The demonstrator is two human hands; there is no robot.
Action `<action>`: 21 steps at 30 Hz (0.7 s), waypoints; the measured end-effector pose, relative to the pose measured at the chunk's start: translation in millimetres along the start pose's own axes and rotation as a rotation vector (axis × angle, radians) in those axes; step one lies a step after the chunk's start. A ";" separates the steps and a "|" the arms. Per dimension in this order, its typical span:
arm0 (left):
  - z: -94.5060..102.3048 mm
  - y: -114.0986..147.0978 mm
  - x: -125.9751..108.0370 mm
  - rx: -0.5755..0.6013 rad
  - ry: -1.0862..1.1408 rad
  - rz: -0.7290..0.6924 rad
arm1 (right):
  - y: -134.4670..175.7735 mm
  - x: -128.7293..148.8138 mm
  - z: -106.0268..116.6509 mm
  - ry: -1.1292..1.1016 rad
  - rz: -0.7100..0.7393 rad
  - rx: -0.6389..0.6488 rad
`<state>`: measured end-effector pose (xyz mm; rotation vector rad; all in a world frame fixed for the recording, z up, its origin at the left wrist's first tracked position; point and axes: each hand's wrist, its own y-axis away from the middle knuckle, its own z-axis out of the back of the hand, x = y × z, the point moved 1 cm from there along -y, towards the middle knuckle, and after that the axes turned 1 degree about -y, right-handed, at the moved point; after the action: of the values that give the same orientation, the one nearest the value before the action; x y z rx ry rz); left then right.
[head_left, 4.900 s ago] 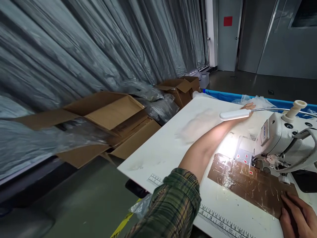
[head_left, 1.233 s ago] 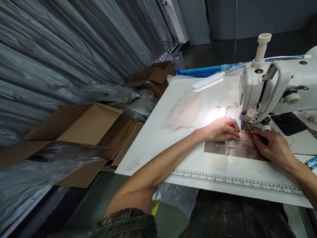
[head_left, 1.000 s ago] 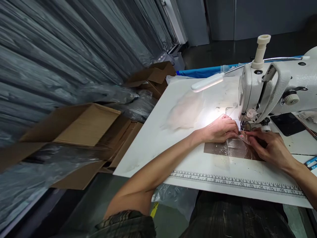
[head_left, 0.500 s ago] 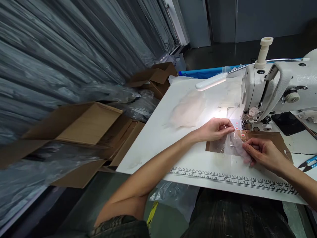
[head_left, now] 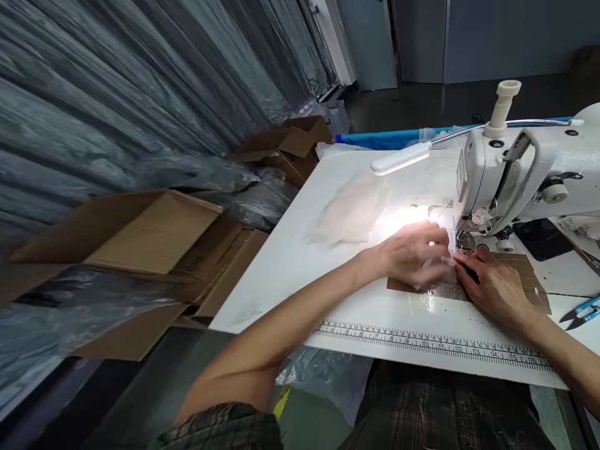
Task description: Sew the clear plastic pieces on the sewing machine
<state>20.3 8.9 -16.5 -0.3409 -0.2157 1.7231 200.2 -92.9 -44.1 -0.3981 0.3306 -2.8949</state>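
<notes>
My left hand [head_left: 417,255] is blurred by motion just left of the sewing machine's needle area, over a piece of thin sheer white fabric [head_left: 440,273]. Its fingers look curled, but the blur hides whether they grip the cloth. Close in front of the presser foot [head_left: 460,239], my right hand [head_left: 492,284] has its thumb and fingers closed on the edge of the same fabric. Beneath both hands lies a brown patch [head_left: 527,275] on the white table. The white sewing machine [head_left: 520,165] stands just beyond my hands.
A white lamp [head_left: 400,159] lights the needle area. A pale sheer fabric pile [head_left: 351,209] lies on the table [head_left: 281,281], left of the machine. Blue thread snips [head_left: 581,311] and a dark flat object [head_left: 544,239] lie right. Ruler markings [head_left: 431,345] line the front edge. Cardboard boxes [head_left: 154,231] stand left.
My right hand has moved up and left to the presser foot. The left hand has turned over the fabric and blurred; the small red-marked pieces by the needle are now hidden.
</notes>
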 end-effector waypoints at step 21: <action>-25.7 15.1 -18.1 -0.136 0.090 0.178 | 19.3 -2.2 7.7 -0.043 0.290 0.022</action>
<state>18.0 -12.8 -43.8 -0.5502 -0.2438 1.8676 207.8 -112.3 -42.2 -0.3747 0.3205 -2.6016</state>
